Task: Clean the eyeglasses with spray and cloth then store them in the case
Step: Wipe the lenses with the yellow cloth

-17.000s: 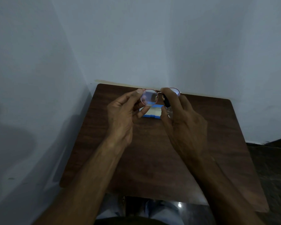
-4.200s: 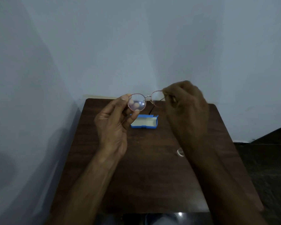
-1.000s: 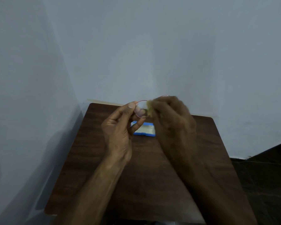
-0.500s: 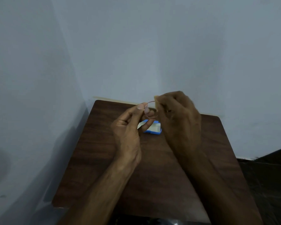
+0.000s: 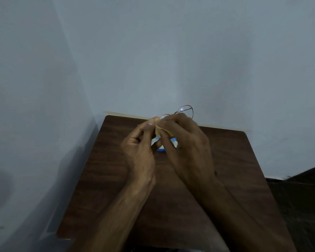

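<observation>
Both hands are raised together above the dark surface [image 5: 171,188]. The left hand [image 5: 140,151] pinches one end of the eyeglasses [image 5: 186,110] between thumb and fingers; the right hand [image 5: 185,148] is closed on a pale cloth [image 5: 159,130], pressing it on the lens between the two hands. The other lens juts out just beyond the right knuckles. Thin wire frame: probably light, springy and easily bent, so best gripped by the rim. Below and beyond the hands lies the blue case [image 5: 161,149], open.
</observation>
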`<state>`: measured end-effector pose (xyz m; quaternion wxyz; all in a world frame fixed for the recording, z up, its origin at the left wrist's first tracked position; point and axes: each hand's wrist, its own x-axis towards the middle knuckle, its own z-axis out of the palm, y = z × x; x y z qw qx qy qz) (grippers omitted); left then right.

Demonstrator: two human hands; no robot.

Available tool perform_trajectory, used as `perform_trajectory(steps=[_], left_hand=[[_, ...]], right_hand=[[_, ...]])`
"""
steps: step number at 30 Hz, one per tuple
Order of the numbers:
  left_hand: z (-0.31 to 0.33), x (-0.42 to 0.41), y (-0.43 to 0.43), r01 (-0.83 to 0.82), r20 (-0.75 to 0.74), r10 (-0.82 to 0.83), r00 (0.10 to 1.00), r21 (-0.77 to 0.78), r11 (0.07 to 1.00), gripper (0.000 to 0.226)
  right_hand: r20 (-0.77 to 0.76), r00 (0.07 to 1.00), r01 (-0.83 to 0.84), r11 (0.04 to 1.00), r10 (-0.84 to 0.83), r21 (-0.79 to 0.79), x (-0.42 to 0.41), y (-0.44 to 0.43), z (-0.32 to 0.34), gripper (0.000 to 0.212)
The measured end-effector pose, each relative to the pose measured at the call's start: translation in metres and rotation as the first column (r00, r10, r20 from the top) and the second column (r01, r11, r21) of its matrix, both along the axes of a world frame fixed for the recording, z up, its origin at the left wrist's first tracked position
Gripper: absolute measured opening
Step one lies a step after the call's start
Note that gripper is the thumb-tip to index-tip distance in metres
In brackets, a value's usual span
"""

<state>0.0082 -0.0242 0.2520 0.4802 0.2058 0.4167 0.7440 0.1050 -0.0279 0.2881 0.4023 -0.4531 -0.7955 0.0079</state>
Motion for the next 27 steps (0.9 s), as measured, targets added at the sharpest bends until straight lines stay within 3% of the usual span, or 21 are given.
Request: perform_trajectory(steps=[5,10,14,19,23,27], left_hand=[[-0.001,0.004,0.000,0.000,0.026,0.000,1.000,-0.007,1.000,0.016],[-0.005,-0.002,0.003,-0.003,0.025,0.003,1.000,-0.006,1.000,0.016],[-0.005,-0.001,0.002,-0.002,-0.001,0.002,1.000,-0.004,1.000,0.011],[-0.001,-0.004,0.003,0.020,0.033,-0.019,0.999,-0.013,1.000,0.013],[0.000,-0.004,0.002,0.004,-0.006,-0.004,1.000,0.006,1.000,0.010],[0.000,-0.006,0.001,-0.001,0.004,0.001,1.000,-0.024,1.000,0.016]], right_hand=[[-0.046,0.989,0.144,0.989,-0.143,0.025,0.008,0.023,0.000,0.012],[0.027,0.999,0.017,1.000,-0.017,0.009,0.003,0.001,-0.010,0.012],[-0.016,0.986,0.166,0.986,-0.166,0.031,0.018,0.027,-0.007,0.009],[0.047,0.998,0.042,0.999,-0.044,0.033,0.005,0.005,-0.011,0.011],[-0.025,0.968,0.251,0.967,-0.250,0.045,0.026,0.029,-0.011,0.008],[0.051,0.984,0.169,0.985,-0.170,0.018,0.016,0.020,-0.014,0.007]])
